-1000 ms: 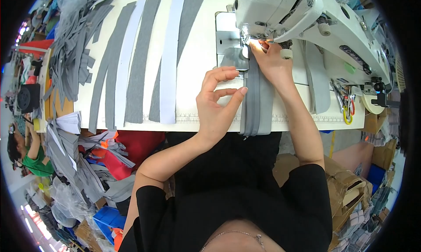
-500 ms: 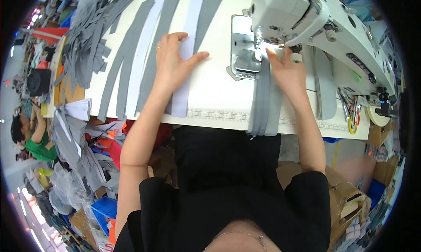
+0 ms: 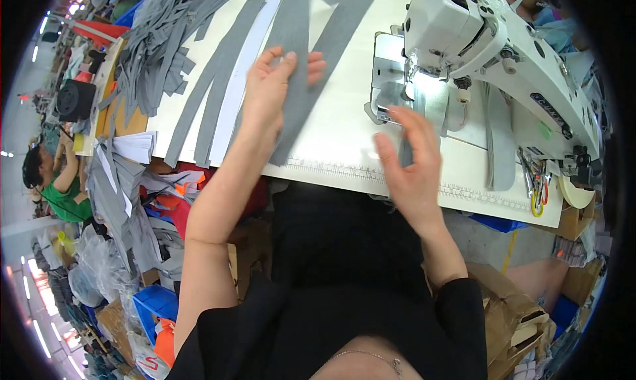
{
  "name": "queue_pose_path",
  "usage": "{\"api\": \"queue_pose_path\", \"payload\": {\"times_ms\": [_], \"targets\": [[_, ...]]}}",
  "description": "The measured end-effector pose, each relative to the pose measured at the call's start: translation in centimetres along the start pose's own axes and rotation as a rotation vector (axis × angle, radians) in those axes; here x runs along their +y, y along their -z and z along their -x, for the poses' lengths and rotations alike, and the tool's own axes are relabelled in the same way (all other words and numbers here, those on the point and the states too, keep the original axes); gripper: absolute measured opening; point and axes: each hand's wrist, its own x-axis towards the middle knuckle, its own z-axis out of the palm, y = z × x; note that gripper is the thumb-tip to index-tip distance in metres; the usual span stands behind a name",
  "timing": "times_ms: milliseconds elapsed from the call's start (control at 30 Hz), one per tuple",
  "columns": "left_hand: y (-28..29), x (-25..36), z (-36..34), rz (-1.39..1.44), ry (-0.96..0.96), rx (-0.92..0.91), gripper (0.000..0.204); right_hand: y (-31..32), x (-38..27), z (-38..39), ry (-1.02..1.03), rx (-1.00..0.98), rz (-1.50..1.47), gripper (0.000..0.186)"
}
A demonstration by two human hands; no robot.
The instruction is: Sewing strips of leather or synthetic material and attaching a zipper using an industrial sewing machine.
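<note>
Left hand (image 3: 275, 82): open, fingers spread, palm flat on a long grey fabric strip (image 3: 301, 75) in the middle of the white desk (image 3: 344, 135); half a second ago pressing a strip further left, a second ago close to the body beside the machine.
Right hand (image 3: 411, 161): open and blurred, hovering above the near desk edge, gripping nothing; lifted away from the needle area, where resting in both earlier views.
Narrow grey stitched band (image 3: 405, 156): partly hidden behind the right hand, running from under the presser foot toward the near edge; no longer pinned by fingers.
White industrial sewing machine (image 3: 477, 36): upper right, lamp lit over the metal needle plate (image 3: 391, 82), nothing being guided through.
Spare strips: several long grey ones and one long white fabric strip (image 3: 242, 82) fanned side by side left of the machine, touching or overlapping.
Grey offcut heap (image 3: 159, 42): far left corner of the desk, well apart from both hands.
Meaning, as a judgement: seam on the band apparently finished or paused; attention shifted to picking the next grey strip from the fan.
Small scissors with coloured handles (image 3: 535, 191): right of the machine, untouched.
</note>
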Motion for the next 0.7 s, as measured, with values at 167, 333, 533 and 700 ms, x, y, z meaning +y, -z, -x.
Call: {"api": "queue_pose_path", "payload": {"times_ms": [167,333,533,700], "targets": [[-5.3,-1.5,5.1,0.477,0.301,-0.164,0.027,-2.2,-1.6,1.2,-0.515,-0.205,-0.824,0.037],[-4.8,-1.5,3.1,0.479,0.334,-0.169,0.031,4.2,-1.4,4.7,-0.679,-0.393,-0.748,0.031],[-4.5,-1.1,1.9,0.228,0.237,-0.16,0.028,10.8,0.0,8.7,-0.742,-0.969,-0.586,0.02],[-5.8,-3.1,5.4,0.15,0.333,-0.359,0.026,10.1,-1.4,6.4,-0.543,-0.521,-0.43,0.012]]}}
